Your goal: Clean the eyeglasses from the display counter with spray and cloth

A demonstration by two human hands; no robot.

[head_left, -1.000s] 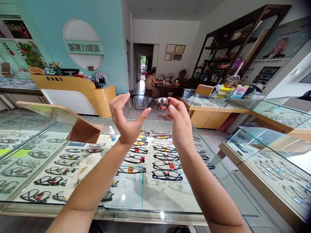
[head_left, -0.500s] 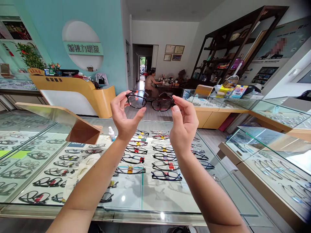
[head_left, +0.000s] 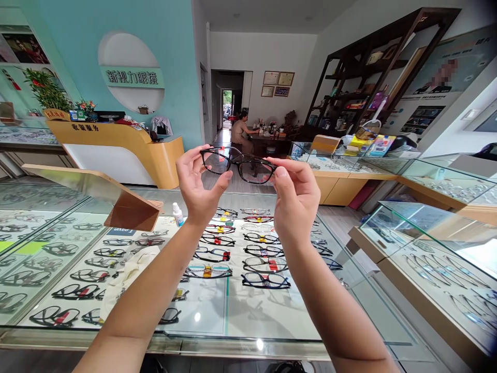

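Observation:
I hold a pair of black-framed glasses (head_left: 238,165) up at chest height over a glass display counter (head_left: 272,321). My left hand (head_left: 200,189) pinches the frame's left end between thumb and fingers. My right hand (head_left: 295,199) pinches the right end. The lenses face away and tilt slightly. Below, under the counter glass, lie several rows of spectacle frames (head_left: 248,254) on a white tray.
A wooden-backed tilted mirror (head_left: 97,197) and a small white bottle (head_left: 177,213) stand on the counter at left. A pale cloth (head_left: 130,274) lies on the glass. More glass cases (head_left: 427,243) stand at right. A person sits at a far desk (head_left: 238,132).
The glasses have been turned in my hands, from lenses upright to tilted, and lowered slightly. My right hand's grip shifted to the frame's end. The arms stay raised.

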